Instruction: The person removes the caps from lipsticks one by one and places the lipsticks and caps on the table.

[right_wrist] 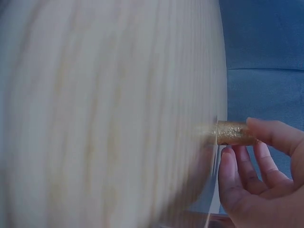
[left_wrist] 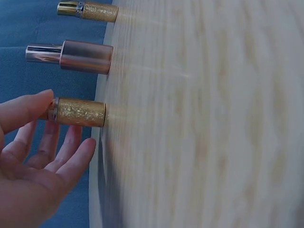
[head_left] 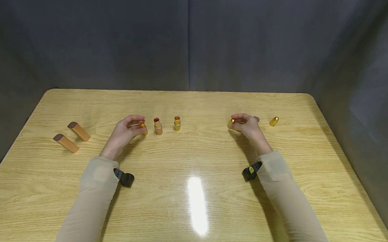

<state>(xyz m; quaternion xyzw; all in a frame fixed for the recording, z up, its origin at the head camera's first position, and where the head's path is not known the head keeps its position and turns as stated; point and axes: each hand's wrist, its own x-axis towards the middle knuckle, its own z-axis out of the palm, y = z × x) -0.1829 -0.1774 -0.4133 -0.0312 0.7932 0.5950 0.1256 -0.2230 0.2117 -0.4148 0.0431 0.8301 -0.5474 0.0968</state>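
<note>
Around ten o'clock from the desk's [head_left: 192,153] middle, the half-curled left hand [head_left: 122,134] pinches a gold lipstick [head_left: 143,128], with a pink lipstick [head_left: 159,128] just beside. Between one and two, the half-curled right hand [head_left: 250,129] pinches a gold cap [head_left: 230,123].

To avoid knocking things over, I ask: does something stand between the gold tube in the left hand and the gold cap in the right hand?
Yes, two things: the rose-gold tube just beside the left hand, then another gold tube; nothing else visible before the right hand.
</note>
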